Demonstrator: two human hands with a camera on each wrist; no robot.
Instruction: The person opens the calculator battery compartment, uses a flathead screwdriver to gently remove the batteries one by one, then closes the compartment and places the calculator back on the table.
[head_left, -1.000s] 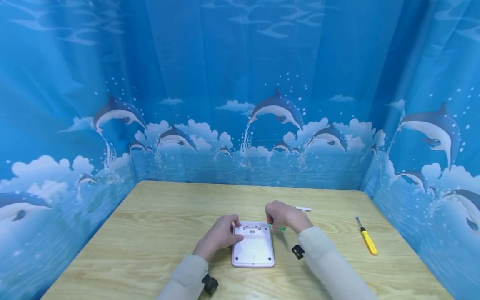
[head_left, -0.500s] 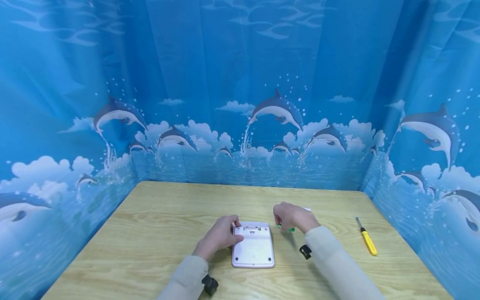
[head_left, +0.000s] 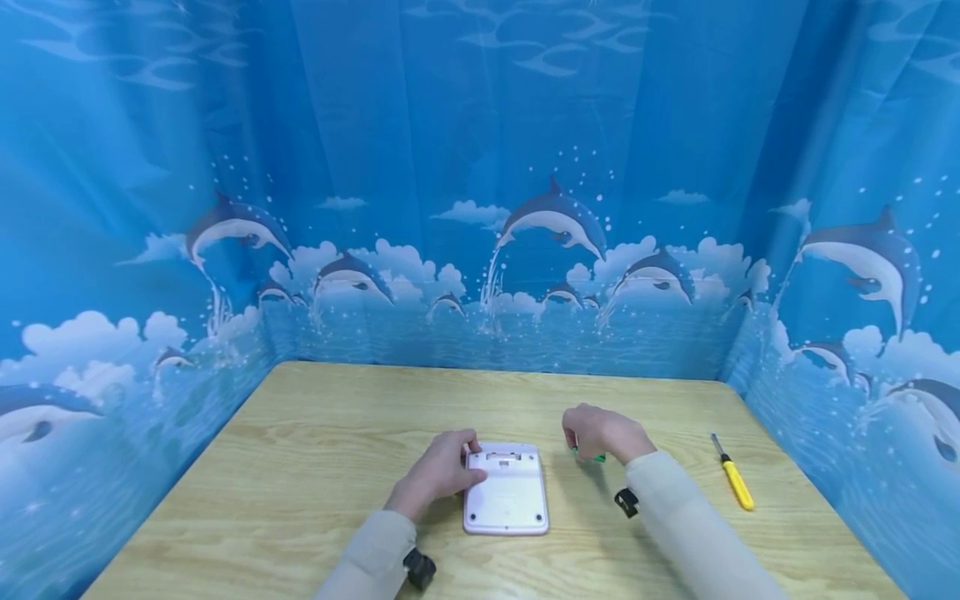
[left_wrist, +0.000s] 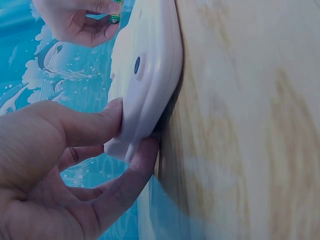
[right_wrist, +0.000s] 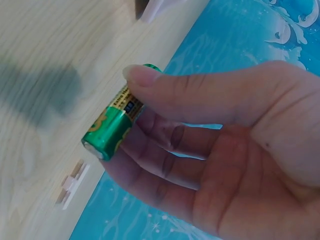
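A white calculator (head_left: pixel 507 500) lies on the table with its back up, the battery slot (head_left: pixel 504 457) uncovered near the far end. My left hand (head_left: pixel 438 471) pinches its left edge, thumb on top and a finger underneath; the left wrist view shows the calculator's rim (left_wrist: pixel 165 65) slightly off the wood there. To the right of the calculator and apart from it, my right hand (head_left: pixel 603 433) holds a green battery (right_wrist: pixel 112 127) between thumb and fingers, one end sticking out. Whether anything sits inside the slot is too small to tell.
A screwdriver with a yellow handle (head_left: pixel 738 485) lies at the right side of the wooden table (head_left: pixel 337 433). Beyond the right hand, a small white cover (right_wrist: pixel 71 184) lies near the table's far edge. A blue dolphin curtain (head_left: pixel 465 167) surrounds the table.
My right hand has moved right, away from the calculator, with the green battery in its fingers. It now hides the white cover in the head view. The left hand has stayed put.
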